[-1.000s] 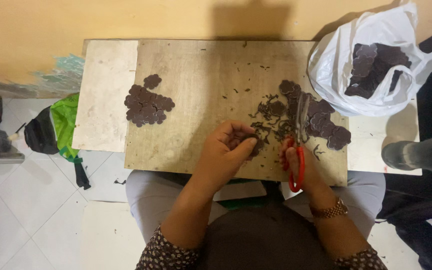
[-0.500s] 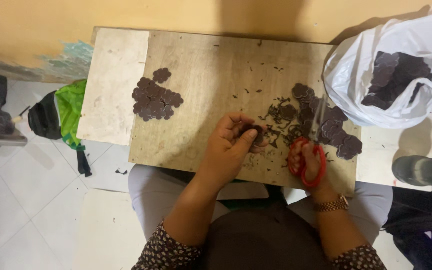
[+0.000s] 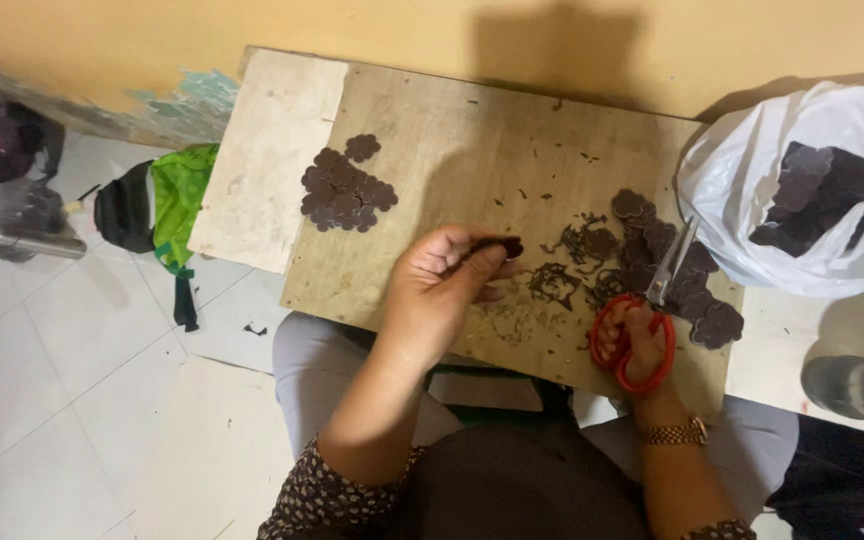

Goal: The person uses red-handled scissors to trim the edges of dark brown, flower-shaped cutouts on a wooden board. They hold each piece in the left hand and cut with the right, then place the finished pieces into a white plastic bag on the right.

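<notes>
My left hand (image 3: 444,290) pinches a small dark brown cut-out piece (image 3: 508,246) above the wooden board (image 3: 472,150). My right hand (image 3: 634,340) grips red-handled scissors (image 3: 642,325), whose blades point up and right over a heap of dark flower-shaped pieces (image 3: 674,270). Thin dark trimmings (image 3: 554,282) lie scattered between both hands. A neat pile of finished dark flower-shaped pieces (image 3: 344,190) sits at the board's left.
A white plastic bag (image 3: 802,190) holding more dark pieces rests at the right on a pale slab (image 3: 267,150) under the board. A green and black bag (image 3: 157,205) lies on the tiled floor at left. A yellow wall stands behind.
My left hand has lifted the small piece slightly leftward, away from the scissors. The scissors' blades now rest over the right heap. The view has shifted.
</notes>
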`<state>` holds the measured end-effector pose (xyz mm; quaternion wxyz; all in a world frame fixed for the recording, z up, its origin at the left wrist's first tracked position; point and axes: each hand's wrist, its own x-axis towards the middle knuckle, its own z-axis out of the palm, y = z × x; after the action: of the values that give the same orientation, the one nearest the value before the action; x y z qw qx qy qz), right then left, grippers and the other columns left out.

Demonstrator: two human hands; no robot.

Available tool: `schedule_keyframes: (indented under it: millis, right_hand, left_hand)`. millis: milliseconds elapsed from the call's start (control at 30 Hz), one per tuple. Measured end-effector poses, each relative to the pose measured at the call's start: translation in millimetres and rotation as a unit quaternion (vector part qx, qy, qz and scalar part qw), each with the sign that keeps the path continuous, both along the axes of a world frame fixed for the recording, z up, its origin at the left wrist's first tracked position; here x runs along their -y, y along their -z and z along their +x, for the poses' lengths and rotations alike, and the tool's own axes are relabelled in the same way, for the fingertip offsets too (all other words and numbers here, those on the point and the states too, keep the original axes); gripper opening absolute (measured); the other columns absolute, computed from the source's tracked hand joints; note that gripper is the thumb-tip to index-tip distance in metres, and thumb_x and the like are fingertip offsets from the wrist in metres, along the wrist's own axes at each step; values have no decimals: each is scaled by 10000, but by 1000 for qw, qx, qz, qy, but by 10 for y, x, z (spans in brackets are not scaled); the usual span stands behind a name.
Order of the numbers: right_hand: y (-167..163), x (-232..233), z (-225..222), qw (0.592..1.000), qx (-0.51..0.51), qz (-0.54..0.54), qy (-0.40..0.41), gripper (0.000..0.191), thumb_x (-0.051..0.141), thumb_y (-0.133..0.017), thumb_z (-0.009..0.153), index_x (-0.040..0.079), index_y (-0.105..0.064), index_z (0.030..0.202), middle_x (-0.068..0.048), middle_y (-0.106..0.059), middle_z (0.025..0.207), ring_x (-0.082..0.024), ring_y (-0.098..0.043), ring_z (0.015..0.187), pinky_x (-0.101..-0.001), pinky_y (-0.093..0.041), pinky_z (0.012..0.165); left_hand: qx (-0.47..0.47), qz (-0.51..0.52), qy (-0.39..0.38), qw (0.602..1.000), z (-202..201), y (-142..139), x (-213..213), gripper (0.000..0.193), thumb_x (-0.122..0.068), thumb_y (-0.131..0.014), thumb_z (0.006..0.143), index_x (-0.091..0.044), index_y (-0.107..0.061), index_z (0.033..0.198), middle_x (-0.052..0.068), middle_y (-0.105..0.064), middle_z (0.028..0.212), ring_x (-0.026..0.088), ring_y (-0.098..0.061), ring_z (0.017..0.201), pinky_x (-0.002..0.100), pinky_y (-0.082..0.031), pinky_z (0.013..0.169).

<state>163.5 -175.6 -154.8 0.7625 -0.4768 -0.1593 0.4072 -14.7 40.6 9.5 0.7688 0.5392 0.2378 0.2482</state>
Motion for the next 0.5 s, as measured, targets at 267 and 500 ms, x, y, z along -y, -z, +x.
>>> schedule_keyframes:
  millis: [267, 500]
  right_hand:
    - [-93, -67, -56, 999, 47, -13, 16, 298, 354, -515, 1080, 113, -508, 905, -14, -484, 742, -112, -463, 578, -252, -406, 497]
    - [-170, -85, -92, 998, 55, -38, 23, 321, 331, -530, 1073, 120, -483, 836, -4, -492, 723, -98, -471, 583, -247, -401, 513]
  left_hand:
    - [2, 30, -44, 999, -3, -13, -40, 304, 12, -630, 976, -44, -659, 1273, 54, -728, 1000, 101, -681, 797, 240, -568, 711]
    - [14, 41, -52, 998, -29, 34, -64, 166, 46, -656, 969, -2, -634, 1126, 58, -723, 952, 90, -662, 773, 220, -523, 669]
